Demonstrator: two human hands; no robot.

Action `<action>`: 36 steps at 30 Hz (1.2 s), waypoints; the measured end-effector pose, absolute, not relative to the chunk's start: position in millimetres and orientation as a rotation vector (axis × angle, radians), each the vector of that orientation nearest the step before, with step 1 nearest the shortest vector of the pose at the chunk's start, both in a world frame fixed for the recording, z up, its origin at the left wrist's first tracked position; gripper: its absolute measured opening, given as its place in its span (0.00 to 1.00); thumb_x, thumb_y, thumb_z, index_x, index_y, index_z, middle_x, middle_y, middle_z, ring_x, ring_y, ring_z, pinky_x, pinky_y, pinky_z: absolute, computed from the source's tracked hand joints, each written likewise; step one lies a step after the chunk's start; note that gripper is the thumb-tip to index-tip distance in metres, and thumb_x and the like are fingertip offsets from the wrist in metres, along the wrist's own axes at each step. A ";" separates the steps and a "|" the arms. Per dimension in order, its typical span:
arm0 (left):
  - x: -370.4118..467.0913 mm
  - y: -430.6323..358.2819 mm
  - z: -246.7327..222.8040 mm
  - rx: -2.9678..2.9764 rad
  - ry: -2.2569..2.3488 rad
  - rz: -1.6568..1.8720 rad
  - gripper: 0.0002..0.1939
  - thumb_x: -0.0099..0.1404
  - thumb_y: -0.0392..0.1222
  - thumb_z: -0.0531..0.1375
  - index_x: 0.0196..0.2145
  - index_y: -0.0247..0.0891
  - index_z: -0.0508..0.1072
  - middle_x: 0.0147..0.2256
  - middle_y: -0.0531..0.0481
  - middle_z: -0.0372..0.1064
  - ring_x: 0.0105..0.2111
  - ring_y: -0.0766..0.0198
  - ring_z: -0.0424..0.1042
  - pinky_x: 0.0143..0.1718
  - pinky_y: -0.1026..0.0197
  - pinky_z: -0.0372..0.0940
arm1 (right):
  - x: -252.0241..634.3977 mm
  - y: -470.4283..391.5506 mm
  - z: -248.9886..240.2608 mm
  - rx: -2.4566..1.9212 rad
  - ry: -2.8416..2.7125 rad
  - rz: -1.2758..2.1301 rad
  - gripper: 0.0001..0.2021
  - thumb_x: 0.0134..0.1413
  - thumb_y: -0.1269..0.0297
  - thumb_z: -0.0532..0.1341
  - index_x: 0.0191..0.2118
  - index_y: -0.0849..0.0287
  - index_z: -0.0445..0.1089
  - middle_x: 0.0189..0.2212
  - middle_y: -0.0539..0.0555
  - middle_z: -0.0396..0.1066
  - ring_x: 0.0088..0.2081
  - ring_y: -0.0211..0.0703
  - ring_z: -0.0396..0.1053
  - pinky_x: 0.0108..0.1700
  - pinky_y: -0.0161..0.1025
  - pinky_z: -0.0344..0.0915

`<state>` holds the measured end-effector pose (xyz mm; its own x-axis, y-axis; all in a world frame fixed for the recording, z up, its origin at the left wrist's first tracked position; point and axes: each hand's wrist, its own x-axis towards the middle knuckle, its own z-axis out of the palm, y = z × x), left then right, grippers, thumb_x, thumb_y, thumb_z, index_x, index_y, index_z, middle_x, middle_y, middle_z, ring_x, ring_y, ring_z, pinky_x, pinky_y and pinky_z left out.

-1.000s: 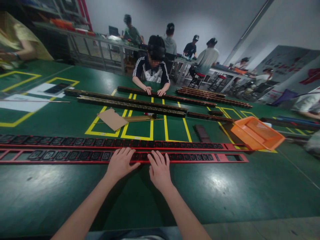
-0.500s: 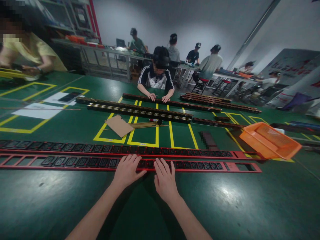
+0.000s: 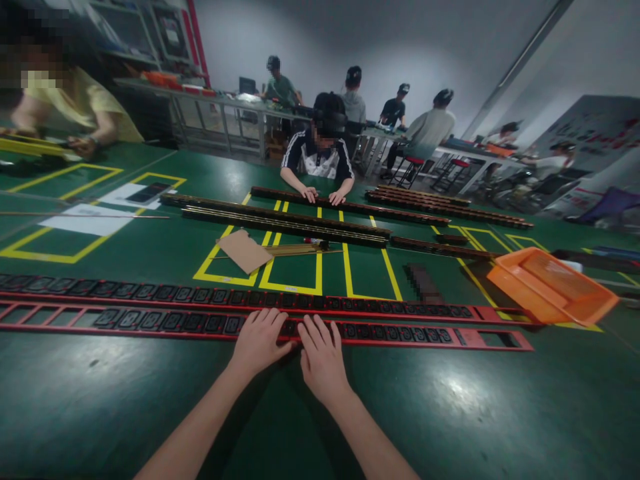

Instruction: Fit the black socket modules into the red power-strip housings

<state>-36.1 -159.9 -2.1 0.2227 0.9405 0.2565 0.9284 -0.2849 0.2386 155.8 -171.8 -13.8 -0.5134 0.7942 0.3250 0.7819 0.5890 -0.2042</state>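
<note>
Both my hands are on the near red strip (image 3: pixel 363 331), lying lengthwise across the green surface (image 3: pixel 150 393) right in front of me! My left hand (image 3: pixel 260 343) reaches over it, thumb out wide from the fingers; whether it grips, I can't tell. Just beside, my right hand (image 3: pixel 323 360) lies spread, fingers lightly fanned over the black sockets. A second red strip (image 3: pixel 240 298) runs alongside, with an orange basket (image 3: pixel 520 287) near its right end. Opposite, a co-worker (image 3: pixel 320 160) touches a dark bar (image 3: pixel 385 210).
</note>
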 end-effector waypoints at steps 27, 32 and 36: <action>-36.1 -160.0 -1.3 2.422 1.858 0.536 0.21 0.60 0.51 0.61 0.48 0.40 0.71 0.44 0.44 0.71 0.46 0.50 0.68 0.49 0.48 0.60 | 153.7 -172.2 -11.0 -1.293 -2.470 0.029 0.26 0.62 0.67 0.55 0.65 0.55 0.59 0.66 0.54 0.55 0.67 0.52 0.47 0.68 0.59 0.35; -35.7 -160.3 0.0 2.406 1.853 0.556 0.21 0.59 0.52 0.61 0.48 0.41 0.71 0.44 0.44 0.71 0.46 0.50 0.68 0.49 0.48 0.60 | 153.8 -172.0 -9.0 -1.282 -2.460 0.020 0.26 0.61 0.68 0.56 0.65 0.55 0.59 0.65 0.55 0.56 0.67 0.52 0.49 0.68 0.59 0.36; -35.6 -160.3 -0.3 2.412 1.860 0.535 0.21 0.60 0.53 0.61 0.48 0.41 0.71 0.44 0.44 0.71 0.46 0.50 0.68 0.49 0.48 0.60 | 154.0 -172.5 -8.2 -1.286 -2.463 0.040 0.26 0.61 0.68 0.56 0.65 0.55 0.59 0.65 0.55 0.56 0.66 0.52 0.49 0.68 0.58 0.36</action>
<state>-35.6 -160.3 -0.3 0.2172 0.9462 0.2397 0.9290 -0.2758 0.2467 154.0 -172.5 -8.2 -0.5205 0.7987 0.3020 0.7885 0.5853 -0.1889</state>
